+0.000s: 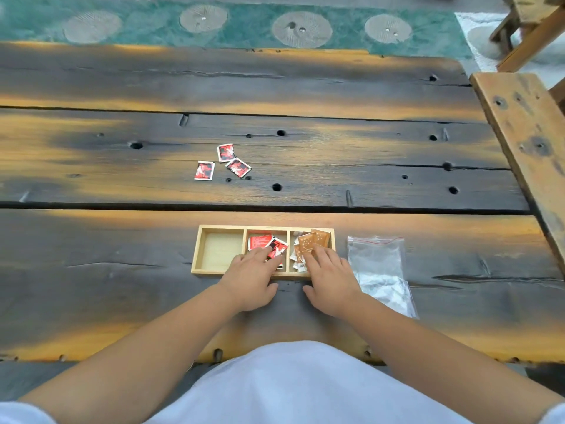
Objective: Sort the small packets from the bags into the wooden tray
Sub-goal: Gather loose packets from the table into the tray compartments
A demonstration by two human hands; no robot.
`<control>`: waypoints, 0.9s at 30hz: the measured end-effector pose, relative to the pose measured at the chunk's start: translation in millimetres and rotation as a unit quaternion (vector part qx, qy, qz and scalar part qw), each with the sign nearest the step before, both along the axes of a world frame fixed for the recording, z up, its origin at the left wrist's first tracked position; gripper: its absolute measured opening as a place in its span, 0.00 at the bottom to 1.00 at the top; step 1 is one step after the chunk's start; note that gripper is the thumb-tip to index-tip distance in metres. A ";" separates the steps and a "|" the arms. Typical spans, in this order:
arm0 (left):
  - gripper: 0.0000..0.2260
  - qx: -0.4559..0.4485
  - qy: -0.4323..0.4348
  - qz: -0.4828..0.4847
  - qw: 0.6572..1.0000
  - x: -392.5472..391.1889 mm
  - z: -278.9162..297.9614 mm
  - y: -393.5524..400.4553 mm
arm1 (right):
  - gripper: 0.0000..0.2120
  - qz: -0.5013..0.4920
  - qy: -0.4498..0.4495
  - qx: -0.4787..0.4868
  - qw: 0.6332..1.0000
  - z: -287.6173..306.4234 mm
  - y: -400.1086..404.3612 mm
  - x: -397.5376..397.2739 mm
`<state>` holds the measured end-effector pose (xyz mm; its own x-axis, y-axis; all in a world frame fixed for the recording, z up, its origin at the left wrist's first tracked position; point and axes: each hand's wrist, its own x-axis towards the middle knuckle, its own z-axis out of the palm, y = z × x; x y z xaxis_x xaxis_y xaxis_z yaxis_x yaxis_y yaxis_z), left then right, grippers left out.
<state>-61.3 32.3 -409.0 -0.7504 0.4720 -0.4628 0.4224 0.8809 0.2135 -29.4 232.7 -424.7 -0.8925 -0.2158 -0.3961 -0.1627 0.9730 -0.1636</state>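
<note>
Three small red-and-black packets (pixel 224 162) lie loose on the dark wooden table (pixel 367 166), at twelve o'clock from the three-part wooden tray (pixel 195 255). The left hand (pixel 250 276) is nearer them; both it and the right hand (pixel 331 280) rest flat in the tray, fingers (pixel 260 255) straight and close together.

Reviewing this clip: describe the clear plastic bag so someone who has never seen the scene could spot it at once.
Find the wooden tray at the near edge of the plank table. Just off its right end, beside the right hand, lies the bag, flat on the wood. It is the only see-through thing there, with a thin red strip along its top.
</note>
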 end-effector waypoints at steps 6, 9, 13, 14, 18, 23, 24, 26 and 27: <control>0.34 0.020 0.007 0.101 0.995 -8.0 10.0 -49.7 | 0.37 -0.022 -0.002 -0.039 0.999 12.1 -51.0 -20.6; 0.35 0.020 0.006 0.125 0.992 -11.5 13.9 -77.6 | 0.38 -0.027 -0.008 -0.040 0.999 15.5 -77.9 -33.5; 0.36 0.014 0.009 0.145 0.989 -21.6 14.9 -110.9 | 0.39 -0.005 -0.006 -0.024 1.000 15.3 -108.7 -46.8; 0.36 0.011 0.010 0.147 0.989 -25.1 14.2 -118.6 | 0.39 -0.005 -0.006 -0.023 1.000 14.7 -115.9 -49.3; 0.36 0.007 0.005 0.148 0.989 -40.9 11.1 -143.0 | 0.39 -0.001 -0.010 -0.011 1.000 11.9 -137.6 -60.6; 0.36 0.000 -0.006 0.131 0.991 -61.9 3.9 -160.5 | 0.38 -0.020 -0.020 -0.005 1.000 7.6 -156.4 -76.4; 0.36 -0.001 -0.010 0.128 0.992 -66.8 2.2 -162.7 | 0.38 -0.021 -0.021 -0.001 1.000 6.6 -159.2 -80.1; 0.35 0.002 -0.015 0.124 0.992 -78.4 -0.5 -165.5 | 0.38 -0.023 -0.019 0.004 1.000 5.6 -163.9 -89.5; 0.35 0.004 -0.016 0.123 0.992 -84.8 -1.9 -166.1 | 0.37 -0.026 -0.019 0.004 0.999 5.3 -166.0 -95.2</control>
<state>-146.1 -133.8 -411.0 -0.8284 0.2810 -0.4845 0.1886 0.9545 0.2311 -124.6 66.7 -419.4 -0.8870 -0.1664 -0.4308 -0.1057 0.9812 -0.1615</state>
